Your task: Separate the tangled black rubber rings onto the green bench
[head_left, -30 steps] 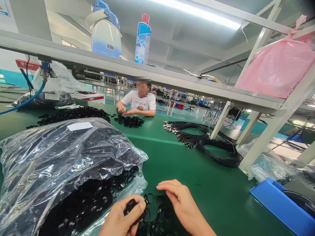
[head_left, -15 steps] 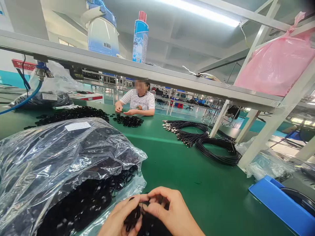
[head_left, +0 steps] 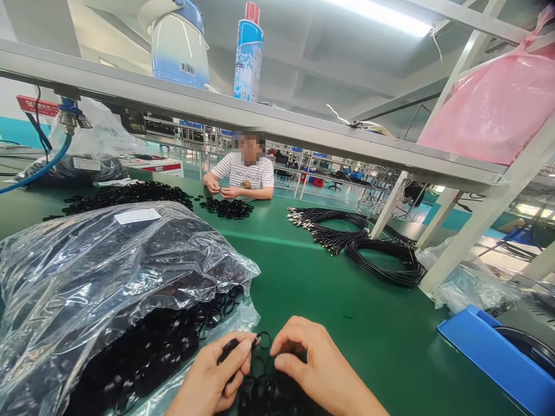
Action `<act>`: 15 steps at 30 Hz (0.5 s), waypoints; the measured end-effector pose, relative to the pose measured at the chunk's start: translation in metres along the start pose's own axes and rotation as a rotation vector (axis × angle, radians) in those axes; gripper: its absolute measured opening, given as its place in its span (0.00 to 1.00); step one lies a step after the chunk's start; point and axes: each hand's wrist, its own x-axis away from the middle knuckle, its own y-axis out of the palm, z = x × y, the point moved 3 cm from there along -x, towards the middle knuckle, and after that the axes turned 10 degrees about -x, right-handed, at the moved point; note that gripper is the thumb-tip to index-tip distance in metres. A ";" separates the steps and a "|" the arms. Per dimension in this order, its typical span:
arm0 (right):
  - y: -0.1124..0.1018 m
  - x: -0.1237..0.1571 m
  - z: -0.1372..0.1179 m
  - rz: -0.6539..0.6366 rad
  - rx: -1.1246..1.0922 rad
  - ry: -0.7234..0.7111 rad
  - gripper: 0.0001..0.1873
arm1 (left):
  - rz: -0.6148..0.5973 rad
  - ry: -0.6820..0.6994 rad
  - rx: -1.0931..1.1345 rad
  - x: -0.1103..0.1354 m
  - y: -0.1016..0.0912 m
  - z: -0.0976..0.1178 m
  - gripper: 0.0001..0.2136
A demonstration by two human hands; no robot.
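Observation:
My left hand (head_left: 223, 367) is closed on several black rings, and one black ring (head_left: 263, 341) sticks out from between its thumb and forefinger. Just right of that ring is my right hand (head_left: 303, 358), its fingers curved and the thumb a little apart from the forefinger; nothing shows between their tips. Under both hands lies a heap of black rings (head_left: 269, 396), partly hidden by them. To the left, a large clear plastic bag (head_left: 130, 254) with a white label lies with its mouth towards me, and more loose black rings (head_left: 143, 358) fill the opening.
Across the green table (head_left: 303, 289) sits a co-worker (head_left: 249, 173) handling small items by a ring pile (head_left: 228, 208). Coiled black cables (head_left: 385, 263) lie at right, near shelf posts and a blue bin (head_left: 489, 358). Above runs a shelf (head_left: 277, 124) with a spray can (head_left: 248, 58).
My hands have moved apart; the right has shifted slightly right. A single black ring now shows at the left fingertips, and the heap below is more exposed. The co-worker's hands have drawn together.

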 end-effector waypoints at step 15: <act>0.006 -0.007 0.024 0.126 -0.308 0.219 0.03 | 0.087 0.045 -0.277 0.006 0.003 0.005 0.28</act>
